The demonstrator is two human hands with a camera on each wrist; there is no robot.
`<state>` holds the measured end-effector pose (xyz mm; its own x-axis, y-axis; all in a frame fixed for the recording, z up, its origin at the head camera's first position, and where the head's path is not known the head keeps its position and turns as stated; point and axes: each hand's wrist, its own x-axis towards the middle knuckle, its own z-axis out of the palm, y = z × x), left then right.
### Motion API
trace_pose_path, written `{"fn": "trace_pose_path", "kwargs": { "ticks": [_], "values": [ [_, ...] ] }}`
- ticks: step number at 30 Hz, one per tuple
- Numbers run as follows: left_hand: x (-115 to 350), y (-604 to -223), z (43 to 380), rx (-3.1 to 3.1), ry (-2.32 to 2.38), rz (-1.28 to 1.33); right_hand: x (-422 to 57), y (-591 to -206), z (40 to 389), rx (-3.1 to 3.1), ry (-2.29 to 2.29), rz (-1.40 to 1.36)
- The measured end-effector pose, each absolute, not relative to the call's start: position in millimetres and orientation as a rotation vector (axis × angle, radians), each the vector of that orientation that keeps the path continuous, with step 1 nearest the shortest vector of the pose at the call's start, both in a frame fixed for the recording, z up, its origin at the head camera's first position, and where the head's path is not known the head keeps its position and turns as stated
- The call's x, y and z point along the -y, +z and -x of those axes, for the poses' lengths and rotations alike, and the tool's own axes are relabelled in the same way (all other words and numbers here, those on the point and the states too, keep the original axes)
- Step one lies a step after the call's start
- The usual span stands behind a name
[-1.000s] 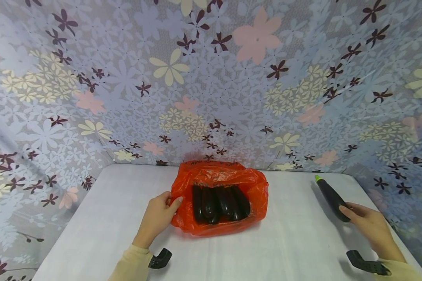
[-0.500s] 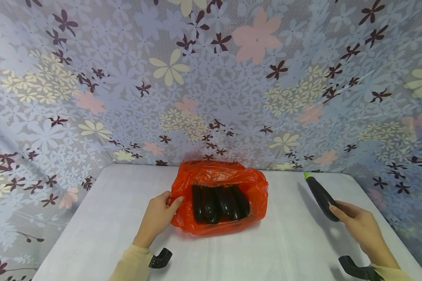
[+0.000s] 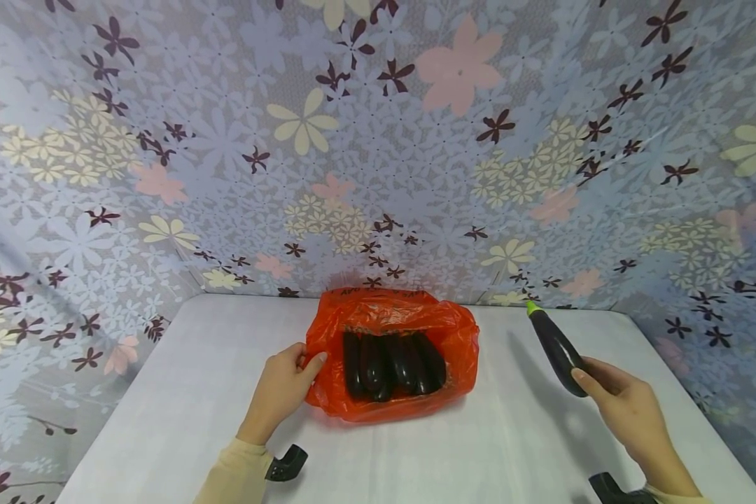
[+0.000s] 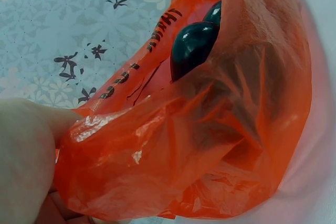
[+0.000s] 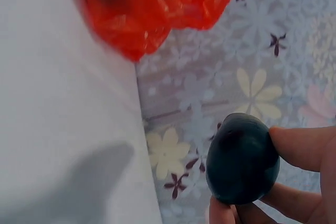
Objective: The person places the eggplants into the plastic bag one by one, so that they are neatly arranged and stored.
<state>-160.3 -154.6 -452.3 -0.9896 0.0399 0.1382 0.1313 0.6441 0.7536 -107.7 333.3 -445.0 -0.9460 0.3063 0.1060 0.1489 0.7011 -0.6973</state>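
A red plastic bag lies on the white table with its mouth held wide, and several dark eggplants lie side by side inside it. My left hand pinches the bag's left rim between thumb and fingers; in the left wrist view the thin plastic stretches away from the thumb. To the right of the bag, my right hand grips one eggplant by its thick end, its green stem pointing up and away. That eggplant's rounded end shows between thumb and fingers in the right wrist view, above the table.
The white table ends at the back against a flower-patterned cloth wall, which also closes in both sides. A black wrist mount sits by the left wrist, another by the right.
My right hand has moved left toward the bag with the eggplant, which has lifted a little off the table. The left hand and the bag have stayed in place.
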Motion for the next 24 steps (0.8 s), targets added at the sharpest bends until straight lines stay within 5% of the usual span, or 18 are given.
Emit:
{"fn": "trace_pose_path", "kwargs": {
  "ticks": [24],
  "values": [
    [155, -454, 162, 2.745, -1.267, 0.155, -276, -420, 80, 2.641, 1.168, 0.178]
  ]
}}
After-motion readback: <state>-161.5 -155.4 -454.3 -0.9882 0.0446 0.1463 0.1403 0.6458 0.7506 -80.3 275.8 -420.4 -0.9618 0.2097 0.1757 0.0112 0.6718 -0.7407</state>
